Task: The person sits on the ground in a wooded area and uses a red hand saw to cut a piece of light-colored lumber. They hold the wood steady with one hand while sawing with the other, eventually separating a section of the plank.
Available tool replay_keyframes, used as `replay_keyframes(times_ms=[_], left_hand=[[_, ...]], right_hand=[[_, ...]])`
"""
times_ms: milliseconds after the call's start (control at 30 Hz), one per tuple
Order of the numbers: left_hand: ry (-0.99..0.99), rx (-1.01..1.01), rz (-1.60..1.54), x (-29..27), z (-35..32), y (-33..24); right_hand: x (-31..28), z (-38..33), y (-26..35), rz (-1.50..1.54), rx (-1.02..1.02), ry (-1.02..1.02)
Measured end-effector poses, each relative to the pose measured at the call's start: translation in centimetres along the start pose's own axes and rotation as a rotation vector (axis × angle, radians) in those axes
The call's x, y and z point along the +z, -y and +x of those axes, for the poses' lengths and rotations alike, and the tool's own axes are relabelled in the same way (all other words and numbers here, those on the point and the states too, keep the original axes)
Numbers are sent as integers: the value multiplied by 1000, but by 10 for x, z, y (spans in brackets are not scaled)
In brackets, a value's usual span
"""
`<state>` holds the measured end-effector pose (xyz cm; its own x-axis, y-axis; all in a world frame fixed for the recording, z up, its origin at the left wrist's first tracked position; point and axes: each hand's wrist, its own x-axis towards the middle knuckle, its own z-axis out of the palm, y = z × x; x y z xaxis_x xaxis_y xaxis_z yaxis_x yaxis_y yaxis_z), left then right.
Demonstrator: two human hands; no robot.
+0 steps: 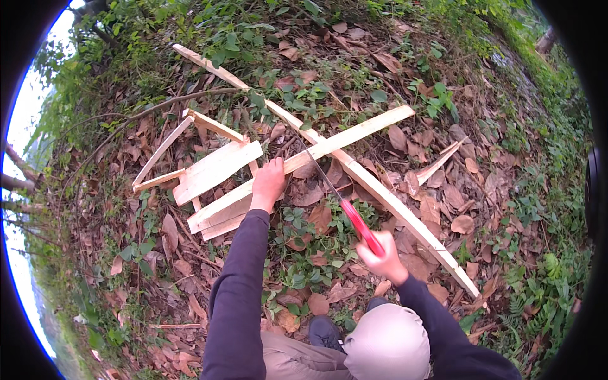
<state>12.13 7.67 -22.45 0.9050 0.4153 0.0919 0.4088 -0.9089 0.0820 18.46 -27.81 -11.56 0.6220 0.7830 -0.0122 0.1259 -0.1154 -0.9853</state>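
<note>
I have the saw (349, 210) clenched in the right hand (383, 256), blade crosswise to the board (328, 145) atop a long beam (396, 201). Just left of the blade, the left hand (268, 182) grasps the board.

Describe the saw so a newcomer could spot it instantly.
A long pale beam on leafy ground is crossed by a shorter plank. Beside that crossing, the saw has its blade over the plank and its handle in the right hand. The handle's bright red sets it apart from the pale wood.
</note>
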Motion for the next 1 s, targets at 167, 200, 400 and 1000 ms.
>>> replay_keyframes(times_ms=[167,200,400,1000], left_hand=[[45,40,-58,-10,5,-16],[24,27,-41,-7,-1,-12],[-92,76,79,-1,6,-18],[-108,-6,39,5,-3,-13]], right_hand=[[18,65,-10,30,26,-85],[15,35,-7,30,31,-77],[23,50,-5,-44,-12,-61],[-1,-51,-5,11,25,-73]])
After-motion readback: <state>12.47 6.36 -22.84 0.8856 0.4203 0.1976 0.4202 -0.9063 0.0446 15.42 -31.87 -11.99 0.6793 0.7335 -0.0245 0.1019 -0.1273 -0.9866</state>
